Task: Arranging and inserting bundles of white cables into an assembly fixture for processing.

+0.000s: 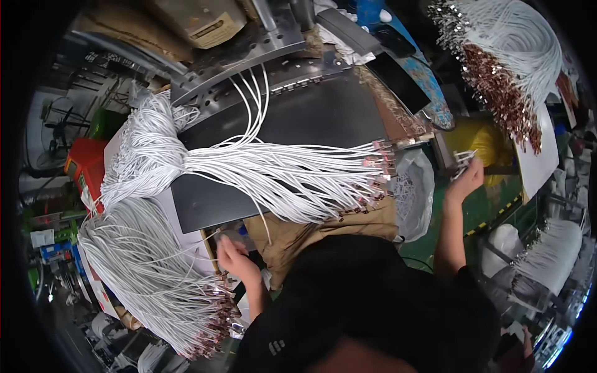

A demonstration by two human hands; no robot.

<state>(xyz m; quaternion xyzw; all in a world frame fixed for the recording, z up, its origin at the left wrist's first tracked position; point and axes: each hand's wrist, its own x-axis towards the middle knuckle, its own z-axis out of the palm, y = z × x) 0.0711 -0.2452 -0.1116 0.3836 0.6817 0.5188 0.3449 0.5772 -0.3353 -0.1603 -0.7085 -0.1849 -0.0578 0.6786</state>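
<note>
My left hand is closed at the lower left, with what looks like one thin white cable running into its fingers. Beside it hangs a thick bundle of white cables with copper-coloured ends. On the dark metal plate in front of me lies another spread bundle of white cables, its terminal ends pointing right. Out to the right, my right hand is closed around several small white pieces that stick out past the fingers; their exact kind is too small to make out.
A clear plastic bag of small white pieces sits right of the plate. A perforated metal machine frame stands behind it. A phone lies at the back right, with a yellow bag beyond. More coiled cables lie far right.
</note>
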